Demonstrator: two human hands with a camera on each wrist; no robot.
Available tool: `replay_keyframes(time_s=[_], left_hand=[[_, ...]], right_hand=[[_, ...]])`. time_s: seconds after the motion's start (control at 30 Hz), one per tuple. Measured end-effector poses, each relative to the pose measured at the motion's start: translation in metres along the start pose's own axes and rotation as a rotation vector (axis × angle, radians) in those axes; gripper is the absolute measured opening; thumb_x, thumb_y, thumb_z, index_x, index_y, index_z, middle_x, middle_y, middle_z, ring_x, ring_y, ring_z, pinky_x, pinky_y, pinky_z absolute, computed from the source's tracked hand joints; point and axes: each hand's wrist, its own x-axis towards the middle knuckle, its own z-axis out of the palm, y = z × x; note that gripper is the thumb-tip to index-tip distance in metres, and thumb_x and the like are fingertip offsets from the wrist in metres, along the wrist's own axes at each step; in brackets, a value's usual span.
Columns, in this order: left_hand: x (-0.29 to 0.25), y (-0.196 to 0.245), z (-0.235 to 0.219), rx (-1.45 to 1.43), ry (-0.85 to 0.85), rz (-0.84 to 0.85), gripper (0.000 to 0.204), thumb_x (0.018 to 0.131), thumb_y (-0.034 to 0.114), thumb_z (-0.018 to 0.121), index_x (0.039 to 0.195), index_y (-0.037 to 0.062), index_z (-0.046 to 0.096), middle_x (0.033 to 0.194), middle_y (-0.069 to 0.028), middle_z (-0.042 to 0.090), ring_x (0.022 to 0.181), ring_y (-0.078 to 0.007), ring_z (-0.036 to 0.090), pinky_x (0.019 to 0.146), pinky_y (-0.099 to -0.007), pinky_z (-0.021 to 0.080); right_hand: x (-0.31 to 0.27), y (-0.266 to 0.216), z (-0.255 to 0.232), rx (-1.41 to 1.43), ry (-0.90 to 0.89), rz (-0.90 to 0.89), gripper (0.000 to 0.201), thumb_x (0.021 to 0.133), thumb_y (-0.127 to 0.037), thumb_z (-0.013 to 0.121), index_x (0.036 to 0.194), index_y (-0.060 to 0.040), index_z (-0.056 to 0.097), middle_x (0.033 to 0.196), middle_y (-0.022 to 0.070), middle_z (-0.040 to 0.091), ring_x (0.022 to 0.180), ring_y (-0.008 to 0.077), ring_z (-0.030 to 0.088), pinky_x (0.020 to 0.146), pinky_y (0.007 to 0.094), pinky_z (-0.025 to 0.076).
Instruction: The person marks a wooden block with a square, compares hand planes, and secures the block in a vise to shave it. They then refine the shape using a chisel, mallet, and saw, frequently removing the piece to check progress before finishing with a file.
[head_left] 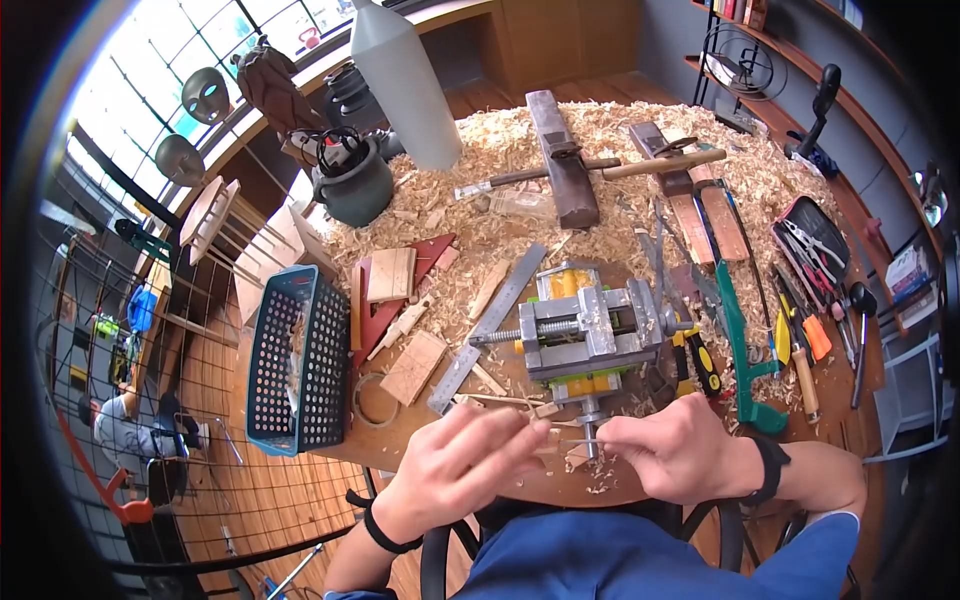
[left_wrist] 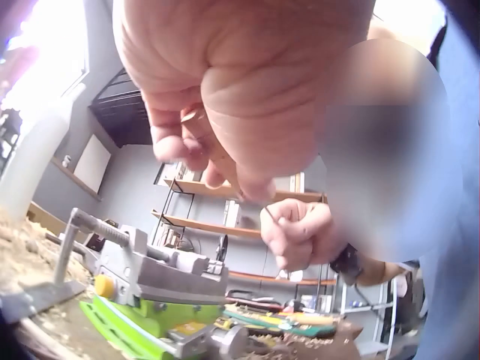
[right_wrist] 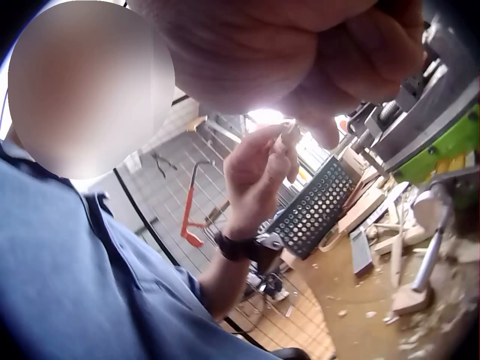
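My left hand [head_left: 465,465] is raised just in front of the vise, holding a small pale wooden piece [left_wrist: 212,150] between thumb and fingers. The piece is mostly hidden by the hand in the head view. To its right, my right hand [head_left: 680,450] has its fingers curled and pinches a thin metal tool [head_left: 574,441], whose slim end points toward the wooden piece. The tool's handle is hidden inside the fist, so I cannot tell its kind. A grey metal vise [head_left: 600,330] on a green and yellow base stands directly beyond both hands.
On the left stands a blue perforated basket [head_left: 325,370]. Wood blocks [head_left: 415,367] and a steel ruler [head_left: 505,300] lie beside the vise. A green-handled saw [head_left: 745,375], a chisel [head_left: 805,385] and pliers [head_left: 800,250] lie right. Shavings [head_left: 480,150] cover the back.
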Motion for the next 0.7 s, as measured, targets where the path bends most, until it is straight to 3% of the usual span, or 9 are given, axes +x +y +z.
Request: replay_keyframes(time_s=[0.13, 0.2, 0.27, 0.37, 0.47, 0.5, 0.57, 0.6, 0.7], left_hand=[[-0.008, 0.005, 0.0, -0.024, -0.133, -0.098, 0.038, 0.09, 0.017, 0.085, 0.125, 0.0045, 0.076, 0.099, -0.0057, 0.075, 0.069, -0.0188, 0.066, 0.058, -0.0331, 0.054], [-0.012, 0.007, 0.004, -0.203, -0.142, -0.237, 0.033, 0.093, 0.016, 0.083, 0.122, 0.0034, 0.077, 0.094, -0.0075, 0.075, 0.067, -0.021, 0.067, 0.057, -0.0336, 0.053], [-0.01, 0.008, 0.007, -0.438, -0.17, -0.453, 0.022, 0.1, 0.014, 0.077, 0.117, 0.0007, 0.076, 0.082, -0.012, 0.073, 0.063, -0.0292, 0.07, 0.059, -0.0359, 0.055], [-0.014, 0.007, 0.005, -0.596, -0.242, -0.576, 0.021, 0.102, 0.014, 0.076, 0.118, 0.0003, 0.076, 0.082, -0.0129, 0.072, 0.065, -0.03, 0.071, 0.06, -0.0369, 0.055], [-0.006, 0.012, -0.002, -0.383, -0.238, -0.455, 0.03, 0.096, 0.02, 0.082, 0.12, 0.0028, 0.077, 0.086, -0.0082, 0.073, 0.065, -0.0227, 0.067, 0.058, -0.0348, 0.053], [-0.002, 0.012, -0.003, -0.385, -0.243, -0.455, 0.03, 0.096, 0.02, 0.082, 0.12, 0.0028, 0.077, 0.086, -0.0082, 0.073, 0.065, -0.0227, 0.067, 0.058, -0.0348, 0.053], [0.007, 0.009, -0.004, 0.076, -0.068, -0.048, 0.043, 0.088, 0.028, 0.088, 0.124, 0.0061, 0.077, 0.092, -0.0018, 0.073, 0.066, -0.0166, 0.061, 0.056, -0.0319, 0.05], [-0.004, 0.002, 0.001, 0.163, -0.059, 0.043, 0.054, 0.08, 0.033, 0.09, 0.126, 0.0088, 0.076, 0.097, 0.0035, 0.071, 0.067, -0.0146, 0.056, 0.055, -0.0302, 0.049], [-0.005, 0.01, -0.004, 0.13, -0.18, -0.036, 0.044, 0.087, 0.028, 0.088, 0.123, 0.0067, 0.076, 0.093, -0.0021, 0.073, 0.065, -0.0177, 0.061, 0.055, -0.0326, 0.05]], right_hand=[[-0.005, 0.006, 0.008, 0.219, -0.041, 0.065, 0.016, 0.082, -0.016, 0.074, 0.098, -0.0168, 0.074, 0.056, 0.0085, 0.061, 0.048, 0.0288, 0.064, 0.044, 0.0425, 0.048], [-0.004, -0.001, 0.002, -0.193, -0.032, -0.099, 0.016, 0.083, -0.015, 0.073, 0.099, -0.0151, 0.075, 0.055, 0.0057, 0.056, 0.046, 0.0243, 0.061, 0.041, 0.0397, 0.045], [-0.001, -0.004, -0.001, -0.382, 0.006, -0.194, 0.017, 0.083, -0.014, 0.072, 0.099, -0.0145, 0.075, 0.055, 0.0033, 0.053, 0.045, 0.021, 0.059, 0.041, 0.0378, 0.044], [-0.002, -0.002, -0.003, -0.658, 0.035, -0.379, 0.018, 0.083, -0.013, 0.07, 0.1, -0.0134, 0.075, 0.058, -0.0046, 0.04, 0.045, 0.011, 0.05, 0.039, 0.0312, 0.04], [-0.004, -0.006, -0.004, -0.461, -0.061, -0.253, 0.016, 0.085, -0.013, 0.072, 0.101, -0.0134, 0.075, 0.057, 0.0026, 0.051, 0.047, 0.0202, 0.06, 0.042, 0.0358, 0.045], [-0.003, -0.004, -0.002, -0.228, -0.079, -0.114, 0.016, 0.086, -0.012, 0.072, 0.102, -0.0139, 0.075, 0.059, 0.0073, 0.057, 0.051, 0.0255, 0.065, 0.044, 0.0385, 0.048], [-0.002, -0.003, -0.001, -0.001, -0.093, 0.024, 0.016, 0.087, -0.011, 0.072, 0.103, -0.0144, 0.074, 0.061, 0.0119, 0.062, 0.056, 0.0309, 0.069, 0.047, 0.0412, 0.051], [-0.002, -0.003, -0.001, 0.177, -0.13, 0.097, 0.017, 0.088, -0.01, 0.072, 0.104, -0.0149, 0.074, 0.063, 0.0149, 0.065, 0.06, 0.0341, 0.071, 0.05, 0.0431, 0.053], [-0.006, -0.005, 0.003, 0.339, -0.122, 0.153, 0.016, 0.088, -0.011, 0.072, 0.103, -0.0144, 0.074, 0.063, 0.0148, 0.066, 0.06, 0.0336, 0.071, 0.05, 0.0439, 0.053]])
